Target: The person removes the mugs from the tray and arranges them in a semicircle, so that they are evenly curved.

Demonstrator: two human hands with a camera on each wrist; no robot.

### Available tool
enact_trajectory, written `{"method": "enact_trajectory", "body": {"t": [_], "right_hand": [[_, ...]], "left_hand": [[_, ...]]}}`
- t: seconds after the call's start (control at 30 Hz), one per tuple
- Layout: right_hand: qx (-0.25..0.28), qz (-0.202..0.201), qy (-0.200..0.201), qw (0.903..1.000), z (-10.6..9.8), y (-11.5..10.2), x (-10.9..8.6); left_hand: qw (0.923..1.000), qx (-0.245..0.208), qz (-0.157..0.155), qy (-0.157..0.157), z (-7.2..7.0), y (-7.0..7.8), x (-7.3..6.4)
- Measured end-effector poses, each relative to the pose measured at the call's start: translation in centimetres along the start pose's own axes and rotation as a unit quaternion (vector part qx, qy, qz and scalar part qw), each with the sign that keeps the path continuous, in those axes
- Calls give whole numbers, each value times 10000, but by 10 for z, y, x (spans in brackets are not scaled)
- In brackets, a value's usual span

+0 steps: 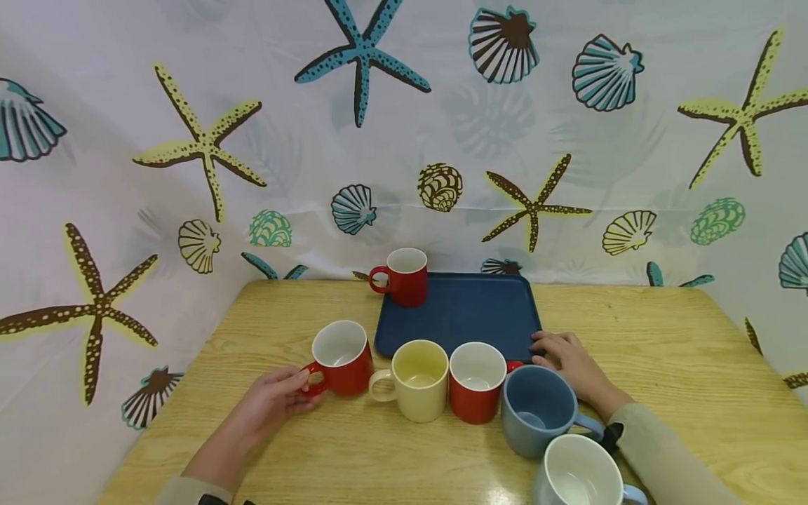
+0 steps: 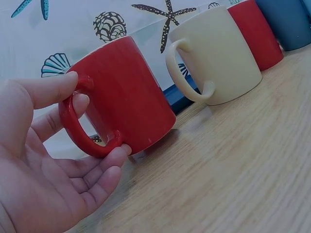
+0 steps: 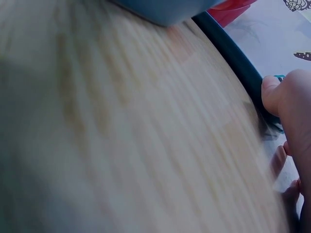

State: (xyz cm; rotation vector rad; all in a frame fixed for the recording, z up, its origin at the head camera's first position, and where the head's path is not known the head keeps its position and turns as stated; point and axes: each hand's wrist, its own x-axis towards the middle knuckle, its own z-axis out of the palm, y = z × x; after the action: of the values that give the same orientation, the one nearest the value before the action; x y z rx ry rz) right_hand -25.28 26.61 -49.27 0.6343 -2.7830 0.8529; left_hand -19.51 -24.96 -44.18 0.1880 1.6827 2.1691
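My left hand (image 1: 284, 393) pinches the handle of a red mug (image 2: 124, 97) with a white inside, thumb on top and fingers through and under the loop. The mug leans a little, its base close over the wood. A dark blue tray (image 1: 473, 312) lies at the back, and my right hand (image 1: 571, 361) is at its front right corner. The right thumb (image 3: 272, 94) lies against the tray's front edge, the other fingers bent about the corner. Another red mug (image 1: 407, 277) stands on the tray's back left corner, handle to the left.
In front of the tray stand a cream mug (image 1: 419, 382), a third red mug (image 1: 477, 386) and a blue mug (image 1: 536, 410), side by side. A white-lined mug with a light blue handle (image 1: 581, 473) is nearest, by my right sleeve (image 1: 669, 449). Patterned cloth (image 1: 442, 126) hangs behind the table.
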Motion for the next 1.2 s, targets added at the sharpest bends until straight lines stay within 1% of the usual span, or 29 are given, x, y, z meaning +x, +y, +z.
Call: {"method": "enact_trajectory", "body": {"t": [0.07,0.17,0.27,0.4,0.53,0.67,0.8,0.97,1.03,1.13,1.2], "right_hand": [[-7,13,-7,10000,0,0,0],[-9,23,-1,10000,0,0,-1],[-5,11,8,10000,0,-1,-1],[-20,4,14,10000,1,-1,-2],[-36,-12,11,10000,1,-2,-2],[-29,-12,25,10000,-1,-4,-1],[-44,-25,26,10000,-3,-5,0],[-80,-117,91,9999,-2,-4,-1],[-92,-142,125,9998,-1,-4,-1],[-95,-115,112,9998,-1,-4,-2],[-82,-85,81,9999,-1,-5,-1]], "left_hand": [[10000,-41,8,-2,0,0,-5],[9999,-71,-105,85,0,0,-12],[9998,-36,-191,108,-1,-1,-19],[9997,-21,-249,46,-4,-3,-28],[9991,-18,-421,9,-5,-3,-38],[9985,53,-531,-140,-3,-2,-46],[9970,220,-611,-416,0,-1,-52],[9932,455,-590,-894,6,-2,-57],[9913,458,-529,-1115,9,-4,-58],[9887,293,-467,-1396,14,-7,-57],[9873,212,-448,-1507,17,-8,-56]]}}
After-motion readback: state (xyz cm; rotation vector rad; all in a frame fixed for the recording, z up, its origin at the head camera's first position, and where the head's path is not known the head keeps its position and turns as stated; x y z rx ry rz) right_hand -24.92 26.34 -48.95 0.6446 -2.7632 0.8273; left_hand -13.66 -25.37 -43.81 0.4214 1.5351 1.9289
